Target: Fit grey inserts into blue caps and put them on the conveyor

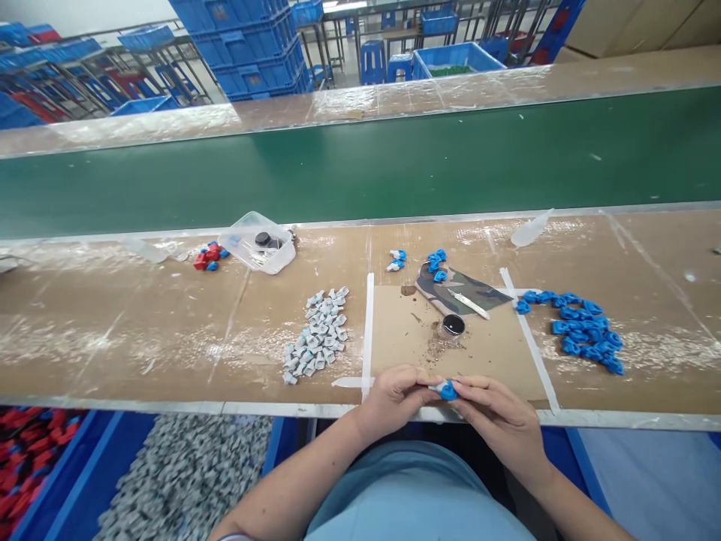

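At the table's front edge, my left hand (399, 396) pinches the grey end of a small part. My right hand (500, 419) grips the blue plastic piece (448, 391) against it. Both hands are closed, and the fingers partly cover the two pieces. Beyond them stands a small round pot of dark liquid (453, 325). A white-handled tool (469, 303) lies on a camouflage cloth (478, 289), with several blue pieces (436, 263) at its far corner. Two grey-and-blue parts (397, 261) lie left of the cloth. Loose grey pieces (318, 336) are spread to the left, blue ones (586, 328) to the right.
A clear plastic tub (260, 244) with small items stands back left, beside red and blue parts (209, 256). A translucent squeeze bottle (531, 229) lies back right. Behind runs a green conveyor belt (338, 176). Bins of grey pieces (188, 473) and red parts (37, 458) sit below the table.
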`<state>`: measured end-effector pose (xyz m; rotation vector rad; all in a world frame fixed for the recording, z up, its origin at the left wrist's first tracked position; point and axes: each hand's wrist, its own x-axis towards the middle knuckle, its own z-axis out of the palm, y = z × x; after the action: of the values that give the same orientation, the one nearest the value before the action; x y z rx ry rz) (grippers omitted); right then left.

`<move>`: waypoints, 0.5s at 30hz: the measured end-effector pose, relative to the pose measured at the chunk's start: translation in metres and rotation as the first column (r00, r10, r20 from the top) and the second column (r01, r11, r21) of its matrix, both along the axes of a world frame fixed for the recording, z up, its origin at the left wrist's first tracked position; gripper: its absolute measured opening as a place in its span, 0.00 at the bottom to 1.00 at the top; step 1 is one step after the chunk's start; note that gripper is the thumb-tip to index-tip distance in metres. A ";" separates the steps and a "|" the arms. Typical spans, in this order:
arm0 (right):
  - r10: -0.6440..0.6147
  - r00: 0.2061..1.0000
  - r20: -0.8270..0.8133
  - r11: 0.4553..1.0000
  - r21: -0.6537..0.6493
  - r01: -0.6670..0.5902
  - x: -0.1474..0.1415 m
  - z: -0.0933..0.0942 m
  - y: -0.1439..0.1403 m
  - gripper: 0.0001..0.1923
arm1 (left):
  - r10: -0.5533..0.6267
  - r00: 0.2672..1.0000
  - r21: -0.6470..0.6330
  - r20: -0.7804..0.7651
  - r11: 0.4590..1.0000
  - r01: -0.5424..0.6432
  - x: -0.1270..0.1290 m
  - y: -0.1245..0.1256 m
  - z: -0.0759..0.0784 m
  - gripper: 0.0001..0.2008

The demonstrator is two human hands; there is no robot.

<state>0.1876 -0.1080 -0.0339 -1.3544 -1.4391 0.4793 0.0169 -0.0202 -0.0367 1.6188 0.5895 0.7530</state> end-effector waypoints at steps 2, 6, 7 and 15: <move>-0.012 0.999 0.038 0.998 0.060 0.009 -0.001 -0.002 -0.002 0.21 | -0.004 1.000 0.072 0.008 0.997 0.004 -0.001 0.001 0.000 0.12; -0.023 0.996 0.086 0.991 0.136 0.011 -0.002 -0.005 -0.005 0.25 | -0.039 0.999 0.165 -0.014 0.986 0.041 -0.003 0.003 0.002 0.11; -0.017 0.996 0.092 0.990 0.144 0.003 -0.001 -0.006 -0.005 0.25 | -0.042 0.999 0.181 -0.022 0.982 0.046 -0.003 0.004 0.002 0.11; -0.023 0.997 0.076 0.992 0.124 0.013 -0.004 -0.011 -0.004 0.22 | -0.052 0.996 0.132 -0.071 0.989 0.061 0.002 0.003 -0.002 0.10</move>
<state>0.1833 -0.1119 -0.0445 -1.2979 -1.4937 0.3240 0.0185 -0.0169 -0.0390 1.7831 0.5486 0.7110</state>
